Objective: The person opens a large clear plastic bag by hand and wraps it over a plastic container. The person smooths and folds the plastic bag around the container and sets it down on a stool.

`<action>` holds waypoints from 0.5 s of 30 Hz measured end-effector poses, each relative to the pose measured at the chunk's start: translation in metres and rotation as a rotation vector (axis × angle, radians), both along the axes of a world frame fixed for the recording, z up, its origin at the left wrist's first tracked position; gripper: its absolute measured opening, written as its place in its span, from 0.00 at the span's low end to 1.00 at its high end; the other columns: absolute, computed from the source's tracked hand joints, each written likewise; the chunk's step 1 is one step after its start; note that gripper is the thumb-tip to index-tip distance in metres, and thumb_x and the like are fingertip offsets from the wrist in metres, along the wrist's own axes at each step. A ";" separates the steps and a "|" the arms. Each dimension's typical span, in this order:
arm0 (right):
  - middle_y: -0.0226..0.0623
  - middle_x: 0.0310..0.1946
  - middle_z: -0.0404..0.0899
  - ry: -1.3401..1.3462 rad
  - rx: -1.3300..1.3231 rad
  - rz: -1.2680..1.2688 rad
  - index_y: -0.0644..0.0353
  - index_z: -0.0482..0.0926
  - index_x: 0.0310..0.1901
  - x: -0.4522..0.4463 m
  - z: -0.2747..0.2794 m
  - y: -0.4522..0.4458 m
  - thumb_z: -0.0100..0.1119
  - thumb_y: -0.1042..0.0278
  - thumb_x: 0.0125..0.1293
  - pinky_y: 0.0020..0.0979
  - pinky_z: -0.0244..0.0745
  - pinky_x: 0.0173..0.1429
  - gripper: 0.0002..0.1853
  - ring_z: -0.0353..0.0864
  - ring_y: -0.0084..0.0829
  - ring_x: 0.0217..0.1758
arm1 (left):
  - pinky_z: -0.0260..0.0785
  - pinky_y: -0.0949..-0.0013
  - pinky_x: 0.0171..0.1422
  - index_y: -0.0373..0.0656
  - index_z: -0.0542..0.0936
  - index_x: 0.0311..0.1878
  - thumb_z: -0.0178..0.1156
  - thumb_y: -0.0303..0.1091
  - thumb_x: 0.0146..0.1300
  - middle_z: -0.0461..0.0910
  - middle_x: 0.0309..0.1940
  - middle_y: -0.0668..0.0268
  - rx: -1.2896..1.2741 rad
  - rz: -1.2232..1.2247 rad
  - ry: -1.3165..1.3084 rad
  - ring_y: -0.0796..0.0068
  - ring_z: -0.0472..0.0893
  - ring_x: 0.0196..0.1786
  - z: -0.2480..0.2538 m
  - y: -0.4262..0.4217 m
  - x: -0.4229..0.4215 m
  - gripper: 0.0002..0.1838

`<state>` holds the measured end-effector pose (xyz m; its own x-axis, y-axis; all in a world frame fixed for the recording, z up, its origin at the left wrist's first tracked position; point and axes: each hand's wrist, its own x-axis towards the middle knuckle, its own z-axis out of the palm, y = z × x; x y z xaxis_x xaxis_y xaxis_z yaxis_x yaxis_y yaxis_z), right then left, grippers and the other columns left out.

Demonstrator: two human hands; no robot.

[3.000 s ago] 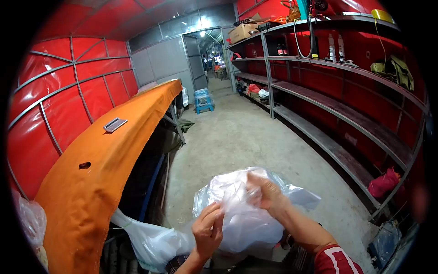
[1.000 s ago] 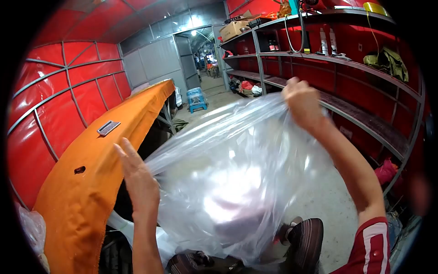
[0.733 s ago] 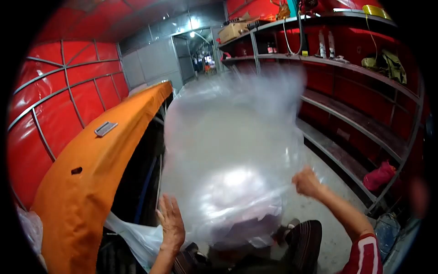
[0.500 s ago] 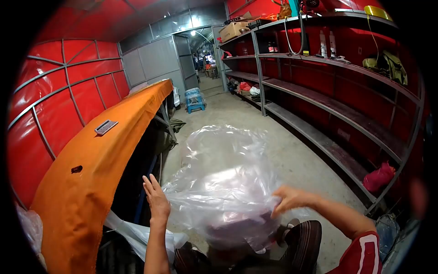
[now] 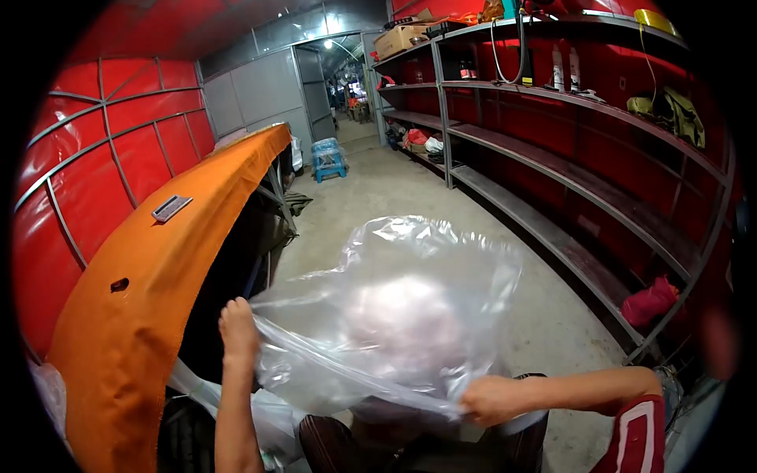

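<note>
Left hand (image 5: 238, 329): fingers curled closed, gripping the left end of a clear plastic sheet (image 5: 493, 272). Right hand (image 5: 493, 400): fist closed on the near edge of the same sheet, lower and nearer the body. Near edge gathered into a taut, slanting fold between the hands; far edge crinkled, spread out in front of the person above the concrete floor (image 5: 552, 331). A pale pinkish mass shows through the middle of the sheet; glare hides what it is.

Left side: bench (image 5: 138, 339) under an orange cover, bearing a flat grey device (image 5: 171, 208) and a small dark object (image 5: 119, 284). Whitish plastic (image 5: 272, 430) hangs low, between the bench and the person's left knee.

Right side: metal shelving (image 5: 552, 146) along the red wall; pink bundle (image 5: 650, 301) at the near end of its lowest shelf. Blue stool (image 5: 327, 160) on the floor, well beyond the sheet.
</note>
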<state>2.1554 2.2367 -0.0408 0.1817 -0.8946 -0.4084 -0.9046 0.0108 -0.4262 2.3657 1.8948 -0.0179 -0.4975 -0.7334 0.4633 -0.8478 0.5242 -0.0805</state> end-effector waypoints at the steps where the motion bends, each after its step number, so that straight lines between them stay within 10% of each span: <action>1: 0.50 0.31 0.75 -0.108 -0.211 0.015 0.66 0.75 0.26 0.009 -0.013 -0.007 0.55 0.72 0.43 0.41 0.70 0.40 0.07 0.75 0.47 0.35 | 0.69 0.59 0.41 0.36 0.70 0.28 0.49 0.18 0.49 0.73 0.30 0.52 -0.160 -0.039 0.137 0.52 0.75 0.36 0.008 -0.009 0.001 0.03; 5: 0.48 0.28 0.75 -0.172 -0.191 -0.510 0.64 0.74 0.32 -0.019 0.015 -0.047 0.54 0.76 0.41 0.39 0.71 0.38 0.11 0.76 0.43 0.32 | 0.66 0.61 0.38 0.32 0.72 0.33 0.49 0.24 0.47 0.74 0.31 0.50 -0.134 -0.221 0.608 0.53 0.74 0.34 0.052 -0.030 0.008 0.09; 6: 0.47 0.23 0.74 -0.167 -0.825 -0.370 0.64 0.73 0.32 -0.061 -0.003 -0.059 0.52 0.79 0.39 0.41 0.70 0.32 0.13 0.75 0.43 0.27 | 0.66 0.62 0.38 0.32 0.72 0.36 0.49 0.24 0.46 0.74 0.31 0.52 -0.226 -0.343 0.727 0.54 0.74 0.33 0.066 -0.028 0.012 0.12; 8: 0.44 0.22 0.73 0.766 -1.074 -0.571 0.64 0.73 0.30 -0.099 0.058 -0.052 0.51 0.81 0.41 0.33 0.68 0.29 0.10 0.74 0.36 0.28 | 0.66 0.67 0.38 0.33 0.72 0.42 0.49 0.26 0.46 0.75 0.29 0.56 -0.521 -0.567 0.925 0.59 0.74 0.31 0.103 0.029 0.009 0.16; 9: 0.44 0.22 0.73 0.772 -1.075 -0.573 0.64 0.73 0.30 -0.096 0.066 -0.045 0.51 0.81 0.41 0.33 0.68 0.29 0.10 0.74 0.36 0.28 | 0.66 0.67 0.38 0.33 0.72 0.42 0.49 0.26 0.46 0.75 0.29 0.56 -0.522 -0.571 0.930 0.59 0.74 0.31 0.095 0.035 0.004 0.16; 12: 0.42 0.24 0.73 0.947 -1.538 -0.244 0.62 0.73 0.23 -0.094 0.066 -0.023 0.51 0.76 0.44 0.36 0.70 0.43 0.02 0.75 0.34 0.32 | 0.69 0.69 0.30 0.34 0.72 0.46 0.59 0.38 0.44 0.74 0.31 0.57 -0.471 -0.733 0.565 0.65 0.75 0.24 0.031 0.070 0.010 0.25; 14: 0.37 0.18 0.72 0.755 -0.680 -0.215 0.58 0.74 0.15 -0.129 -0.036 -0.013 0.50 0.76 0.39 0.43 0.59 0.58 0.03 0.73 0.35 0.28 | 0.69 0.66 0.25 0.35 0.70 0.50 0.61 0.41 0.44 0.72 0.28 0.57 -0.406 -0.583 0.056 0.63 0.74 0.21 0.003 0.097 -0.007 0.29; 15: 0.37 0.16 0.70 0.620 -0.846 -0.152 0.57 0.73 0.14 -0.118 -0.036 -0.009 0.49 0.79 0.35 0.40 0.61 0.57 0.05 0.73 0.34 0.27 | 0.68 0.66 0.24 0.35 0.70 0.50 0.61 0.41 0.43 0.71 0.27 0.57 -0.345 -0.564 0.079 0.63 0.74 0.20 -0.016 0.083 -0.006 0.30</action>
<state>2.0376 2.2274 -0.0770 0.0175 -0.9270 0.3747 -0.9804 0.0576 0.1883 2.3597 1.9778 -0.0336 -0.7163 -0.1737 0.6758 -0.4611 0.8448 -0.2716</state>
